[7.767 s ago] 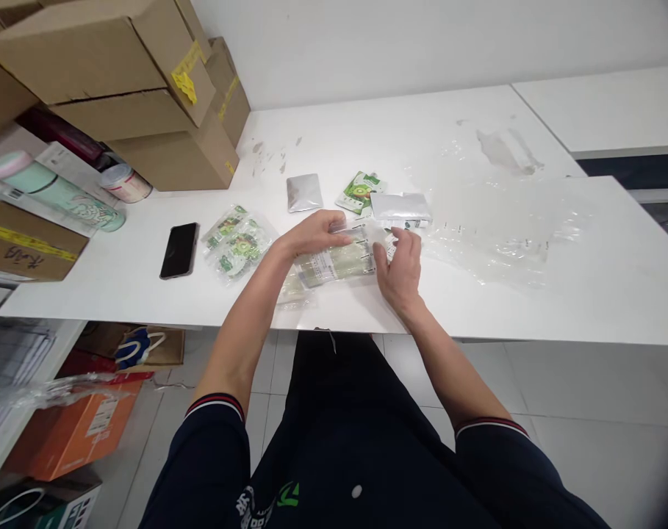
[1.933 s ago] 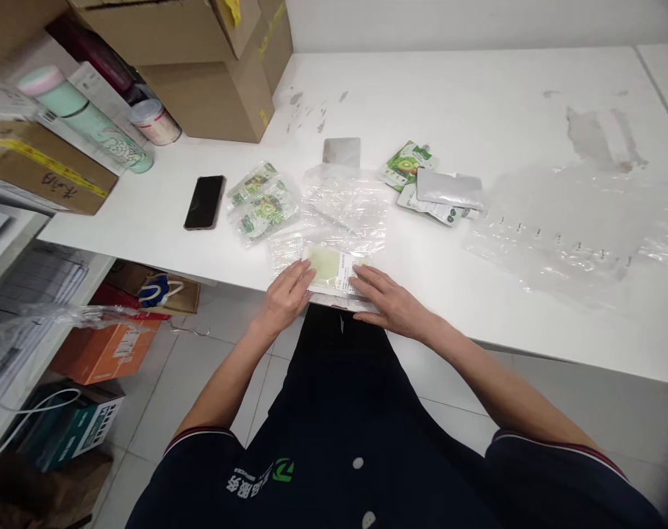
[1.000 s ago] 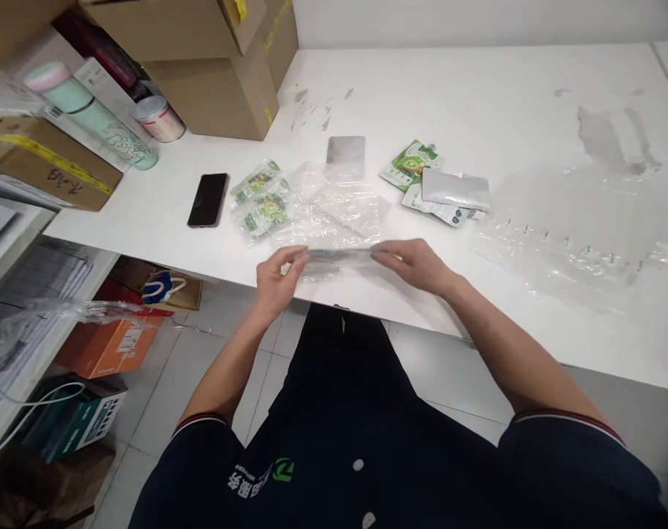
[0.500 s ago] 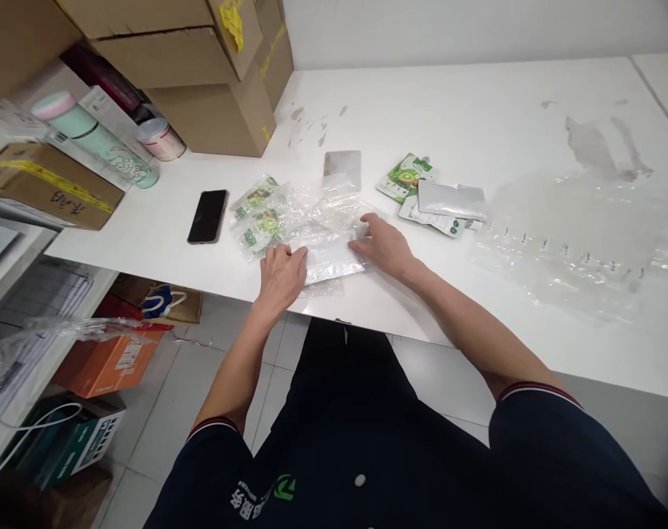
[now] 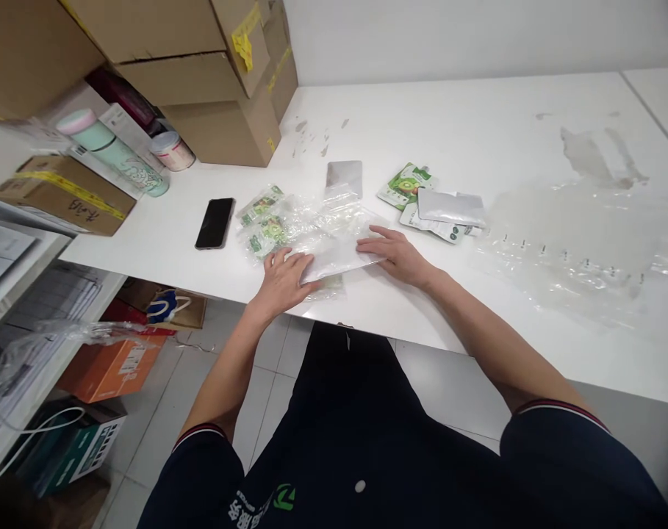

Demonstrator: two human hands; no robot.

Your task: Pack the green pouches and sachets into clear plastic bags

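A flat translucent plastic bag (image 5: pixel 338 256) lies near the table's front edge, partly over crumpled clear plastic. My left hand (image 5: pixel 284 281) rests on its left end, fingers spread. On the right end lies my right hand (image 5: pixel 395 253), with its fingers stretched out flat. To the left, green kiwi-print pouches (image 5: pixel 267 234) sit inside clear plastic. Behind the bag is a silver pouch (image 5: pixel 344 178). Farther right, a green kiwi pouch (image 5: pixel 406 185) lies beside another silver pouch (image 5: pixel 452 206), which overlaps a white-backed pouch.
A black phone (image 5: pixel 215 223) lies on the left of the white table. Cardboard boxes (image 5: pixel 217 125), a mint-green bottle (image 5: pixel 118 156) and a small tin (image 5: pixel 173 151) stand at the back left. Large clear plastic sheets (image 5: pixel 565 250) cover part of the right side.
Both hands have flattened, their fingers extending over the bag. The bag's right end has shifted slightly right along with my right hand. The camera view has tilted a little.
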